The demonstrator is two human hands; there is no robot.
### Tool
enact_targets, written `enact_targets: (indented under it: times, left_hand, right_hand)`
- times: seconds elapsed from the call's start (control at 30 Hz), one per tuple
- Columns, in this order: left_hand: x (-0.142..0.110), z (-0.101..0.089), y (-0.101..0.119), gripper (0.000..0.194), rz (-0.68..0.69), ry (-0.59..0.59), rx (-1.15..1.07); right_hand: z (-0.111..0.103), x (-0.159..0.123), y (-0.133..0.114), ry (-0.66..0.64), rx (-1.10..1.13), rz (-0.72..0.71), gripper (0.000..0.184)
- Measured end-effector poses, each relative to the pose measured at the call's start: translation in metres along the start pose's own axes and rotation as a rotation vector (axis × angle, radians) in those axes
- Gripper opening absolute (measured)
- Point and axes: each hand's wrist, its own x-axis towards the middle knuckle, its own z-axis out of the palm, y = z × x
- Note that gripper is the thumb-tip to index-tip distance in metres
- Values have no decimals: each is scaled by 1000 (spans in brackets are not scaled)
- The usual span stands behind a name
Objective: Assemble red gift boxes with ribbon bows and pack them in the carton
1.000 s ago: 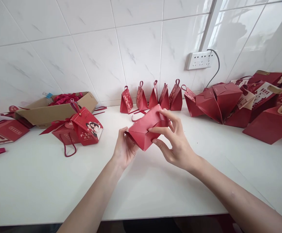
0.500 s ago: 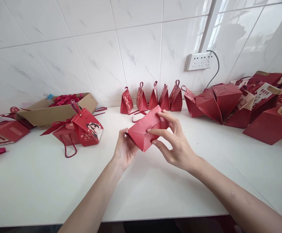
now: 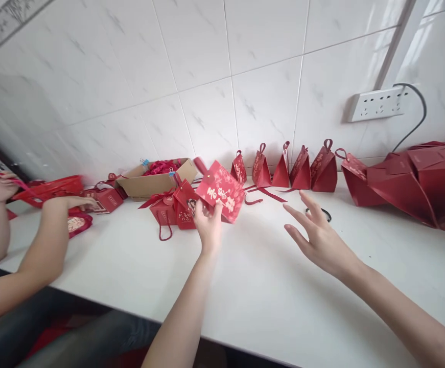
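My left hand [image 3: 208, 225] is closed on a red paper gift box [image 3: 220, 190] with gold characters, held up above the white counter [image 3: 253, 286]. Its red tab sticks up at the top left. My right hand [image 3: 319, 236] hovers to the right of the box, fingers spread and holding nothing. A black loop [image 3: 324, 213] lies on the counter just beyond my right fingers.
Several folded red triangular boxes [image 3: 291, 169] stand along the tiled wall. Larger red boxes [image 3: 414, 179] pile at the right. A cardboard box [image 3: 154, 179] with red ribbons and finished boxes [image 3: 176, 208] sit left. Another person's hands [image 3: 67, 203] work on red items at far left.
My right hand let go of the red box and opened to the right. My left hand turned the box so its printed face shows. The view swung left, showing another person.
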Motion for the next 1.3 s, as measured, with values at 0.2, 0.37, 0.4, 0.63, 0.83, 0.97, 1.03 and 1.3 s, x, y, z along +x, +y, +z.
enact_targets:
  times: [0.2,0.37,0.4,0.63,0.83,0.97,1.03,1.3]
  left_hand:
    - [15,-11,-22,39,266,21,830]
    - [30,-20,-31,50,170,138,973]
    - [34,-21,-32,56,158,148,978]
    - [36,-18,-44,76,430,214,834]
    - [5,6,-44,33,743,-164,723]
    - [-1,10,-49,24,695,-358,679]
    - [0,8,-51,25,661,-411,672]
    - [-3,8,-48,25,498,-483,627]
  right_hand:
    - [19,-5,13,-285,-27,131,41]
    - [11,0,6,-407,64,222,40]
    - [8,4,5,-385,75,251,40]
    - [-40,25,56,25,-173,619,35]
    - [-73,0,130,407,-280,1046,37]
    - [-66,-13,155,450,-241,1148,27]
    - [-63,-14,159,463,-210,1157,22]
    - [-66,-13,161,698,-98,1050,20]
